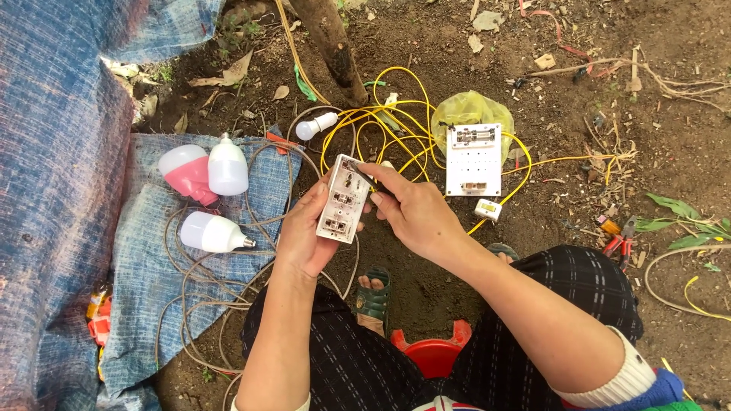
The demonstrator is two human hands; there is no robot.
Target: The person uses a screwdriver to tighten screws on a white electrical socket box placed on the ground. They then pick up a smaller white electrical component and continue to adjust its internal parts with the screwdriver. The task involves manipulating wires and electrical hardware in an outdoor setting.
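Switch plate gripped by left hand, right hand pinching dark tool against it, bare soil, blue tarp, bulbs, yellow wire.

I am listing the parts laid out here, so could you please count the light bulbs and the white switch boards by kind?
Light bulbs: 4 (pink-based, white, one lying on the cloth, small one on the soil)
White switch boards: 2 (one held in the left hand, one on the ground)
Total: 6
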